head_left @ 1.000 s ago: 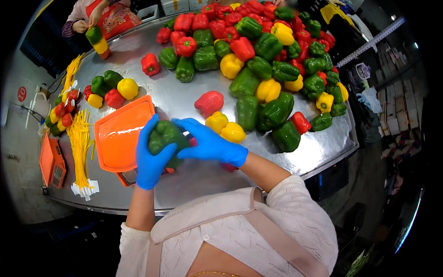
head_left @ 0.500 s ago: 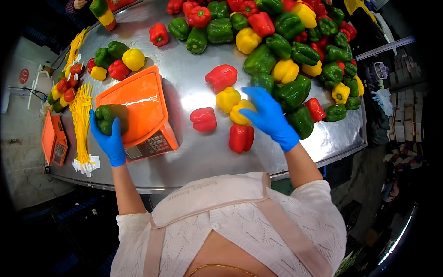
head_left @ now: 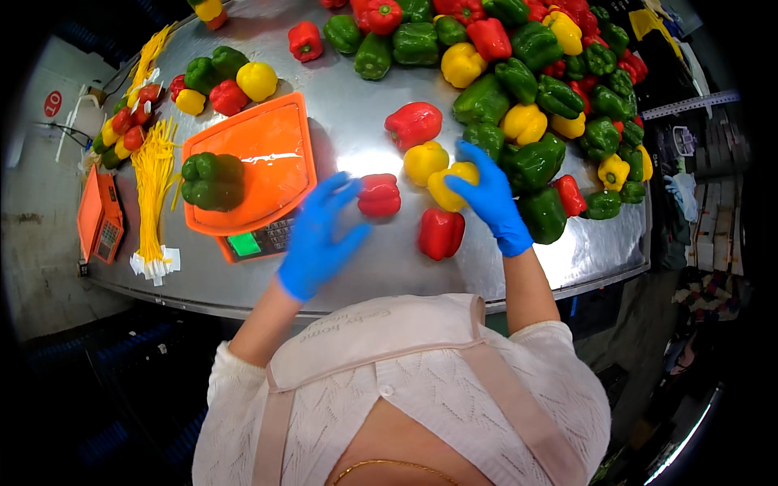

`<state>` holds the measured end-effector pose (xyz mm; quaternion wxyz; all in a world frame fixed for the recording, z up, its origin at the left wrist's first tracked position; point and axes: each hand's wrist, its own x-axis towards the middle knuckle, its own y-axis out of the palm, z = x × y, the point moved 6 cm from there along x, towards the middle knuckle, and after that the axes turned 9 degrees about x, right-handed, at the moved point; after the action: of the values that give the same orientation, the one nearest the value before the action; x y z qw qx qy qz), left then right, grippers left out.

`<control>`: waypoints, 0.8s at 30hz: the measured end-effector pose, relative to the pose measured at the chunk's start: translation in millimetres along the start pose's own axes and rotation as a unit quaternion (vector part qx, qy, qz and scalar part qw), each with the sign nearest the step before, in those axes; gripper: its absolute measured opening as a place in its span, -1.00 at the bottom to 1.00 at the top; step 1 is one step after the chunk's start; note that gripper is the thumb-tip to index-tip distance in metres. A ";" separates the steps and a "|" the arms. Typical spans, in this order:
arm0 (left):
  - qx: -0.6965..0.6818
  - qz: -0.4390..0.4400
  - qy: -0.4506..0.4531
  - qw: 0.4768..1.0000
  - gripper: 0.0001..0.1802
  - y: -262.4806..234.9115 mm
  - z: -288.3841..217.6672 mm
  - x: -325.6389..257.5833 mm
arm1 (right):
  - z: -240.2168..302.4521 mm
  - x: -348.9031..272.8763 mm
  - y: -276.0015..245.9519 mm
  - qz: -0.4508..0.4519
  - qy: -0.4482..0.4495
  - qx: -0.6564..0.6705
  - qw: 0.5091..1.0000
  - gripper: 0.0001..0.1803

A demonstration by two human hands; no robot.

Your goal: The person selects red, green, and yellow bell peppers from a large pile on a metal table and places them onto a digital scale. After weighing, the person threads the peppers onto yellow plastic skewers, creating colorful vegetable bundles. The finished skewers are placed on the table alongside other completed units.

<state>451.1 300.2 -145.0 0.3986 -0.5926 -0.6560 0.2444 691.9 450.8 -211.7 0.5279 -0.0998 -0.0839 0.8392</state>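
My left hand (head_left: 322, 236), in a blue glove, is open with its fingers spread. It hovers between the orange scale and a red bell pepper (head_left: 378, 195), its fingertips close to that pepper. My right hand (head_left: 494, 202), also gloved in blue, has thumb and fingers around the right side of a yellow bell pepper (head_left: 450, 188) on the table. Another yellow bell pepper (head_left: 425, 164) lies beside it, with a red one (head_left: 413, 125) beyond and another red one (head_left: 442, 233) nearer me. A green bell pepper (head_left: 212, 181) rests alone in the scale's orange tray (head_left: 279, 162).
A large heap of red, green and yellow peppers (head_left: 535, 105) covers the table's far right. Left of the scale lie yellow ties (head_left: 152, 186), bundled peppers (head_left: 126, 130) and a second orange scale (head_left: 101, 215). A small pepper group (head_left: 223, 81) sits behind the tray.
My left hand has let go of the green bell pepper in the tray and moved right, toward the red pepper. My right hand stays at the yellow pepper. The view has shifted slightly.
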 end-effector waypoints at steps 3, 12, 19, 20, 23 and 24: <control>0.026 0.035 -0.049 0.998 -0.12 71.4 21.1 14.0 | -6.3 -3.5 -12.1 0.033 0.081 0.245 0.965 -0.46; -0.123 0.025 -0.096 0.987 0.03 57.5 29.2 9.3 | 10.9 -28.5 30.6 0.167 0.131 0.566 0.797 -0.20; -0.040 -0.109 -0.153 0.981 -0.11 -51.0 20.5 -14.7 | 66.7 21.8 102.4 0.245 0.123 0.383 0.882 -0.30; 0.000 -0.130 -0.167 0.977 -0.13 -61.0 23.3 -17.4 | 72.9 27.8 115.2 0.259 0.132 0.387 0.875 -0.32; 0.097 -0.185 -0.188 0.960 -0.20 -84.2 33.4 -22.9 | 83.8 45.7 152.0 0.278 0.142 0.383 0.869 -0.36; 0.128 -0.190 -0.188 0.955 -0.19 -87.4 37.6 -22.1 | 85.6 50.2 159.7 0.273 0.134 0.371 0.877 -0.37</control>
<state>369.2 268.8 -102.0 0.3799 -0.3444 -0.7824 0.3533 509.9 424.7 -172.3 0.2820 -0.0273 0.3360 0.8982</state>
